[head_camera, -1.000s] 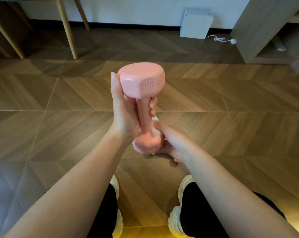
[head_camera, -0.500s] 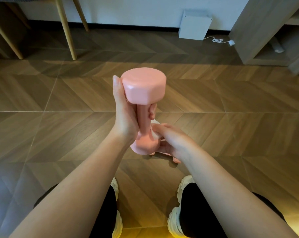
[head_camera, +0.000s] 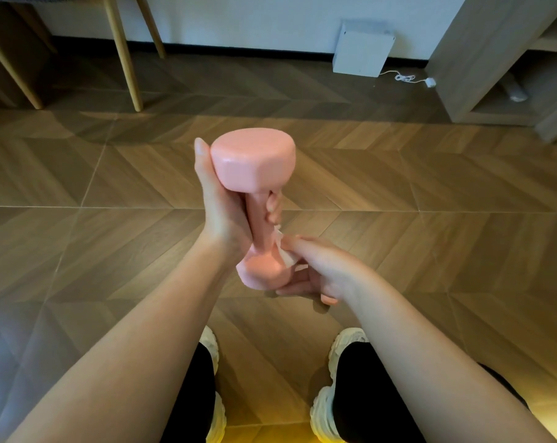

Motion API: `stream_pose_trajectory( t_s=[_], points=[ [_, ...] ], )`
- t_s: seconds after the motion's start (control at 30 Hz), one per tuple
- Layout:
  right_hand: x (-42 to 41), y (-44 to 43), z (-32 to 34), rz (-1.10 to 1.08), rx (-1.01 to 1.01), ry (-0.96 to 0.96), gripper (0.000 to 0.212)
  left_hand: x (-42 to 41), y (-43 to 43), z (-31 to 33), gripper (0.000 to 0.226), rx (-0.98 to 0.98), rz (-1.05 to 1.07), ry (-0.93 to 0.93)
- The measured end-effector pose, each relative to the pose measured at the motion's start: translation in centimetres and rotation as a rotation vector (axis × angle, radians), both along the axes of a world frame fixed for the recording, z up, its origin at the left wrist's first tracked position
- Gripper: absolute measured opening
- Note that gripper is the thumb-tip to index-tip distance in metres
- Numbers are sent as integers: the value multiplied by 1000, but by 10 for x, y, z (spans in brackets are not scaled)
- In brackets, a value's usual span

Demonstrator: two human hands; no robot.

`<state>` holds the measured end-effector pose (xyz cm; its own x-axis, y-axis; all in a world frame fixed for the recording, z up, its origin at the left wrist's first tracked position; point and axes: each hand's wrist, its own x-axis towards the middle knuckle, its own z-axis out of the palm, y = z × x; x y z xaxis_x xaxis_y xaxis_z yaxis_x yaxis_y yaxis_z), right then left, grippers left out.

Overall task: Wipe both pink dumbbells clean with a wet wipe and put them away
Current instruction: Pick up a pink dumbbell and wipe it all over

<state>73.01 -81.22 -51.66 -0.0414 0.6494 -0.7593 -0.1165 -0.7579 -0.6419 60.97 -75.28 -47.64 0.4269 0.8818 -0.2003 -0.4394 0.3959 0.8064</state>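
One pink dumbbell (head_camera: 254,161) stands upright in the air above the floor. My left hand (head_camera: 221,206) grips its handle, fingers curled round it and thumb up along the top head. My right hand (head_camera: 315,270) holds a white wet wipe (head_camera: 286,255) against the lower head, where it meets the handle. Most of the wipe is hidden between that hand and the dumbbell. A second dumbbell is not in view.
Wooden herringbone floor (head_camera: 430,238) lies all round. Chair legs (head_camera: 123,52) stand at the back left. A white box (head_camera: 361,49) with a cable sits by the wall, and an open shelf unit (head_camera: 494,59) stands at the back right. My two shoes (head_camera: 323,407) are below.
The dumbbell has turned in my left hand, so the 1KG mark no longer faces me, and dropped slightly. My right hand has slid with the wipe round the lower head.
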Motion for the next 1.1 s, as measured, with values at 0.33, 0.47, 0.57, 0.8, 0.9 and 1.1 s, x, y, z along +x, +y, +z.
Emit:
stream_pose_trajectory(
  t_s=[0.33, 0.47, 0.57, 0.8, 0.9, 1.1],
  points=[
    [1, -2, -5, -12, -55, 17, 15, -6, -9, -10, 86, 108, 33, 313],
    [-10, -1, -11, 39, -92, -78, 25, -1, -11, -4, 87, 48, 62, 231],
    [-9, -2, -10, 90, -92, -62, 26, -4, -9, -1, 92, 16, 35, 122],
    [-3, 0, -6, 144, -105, -139, 30, -10, -4, -6, 95, 32, -92, -15],
    [-6, 3, 0, 150, -82, -252, 27, -6, -3, -7, 96, 61, -133, -54],
    [5, 0, -9, 88, 622, -561, 9, -7, 0, -4, 93, -38, -133, -135]
  ],
)
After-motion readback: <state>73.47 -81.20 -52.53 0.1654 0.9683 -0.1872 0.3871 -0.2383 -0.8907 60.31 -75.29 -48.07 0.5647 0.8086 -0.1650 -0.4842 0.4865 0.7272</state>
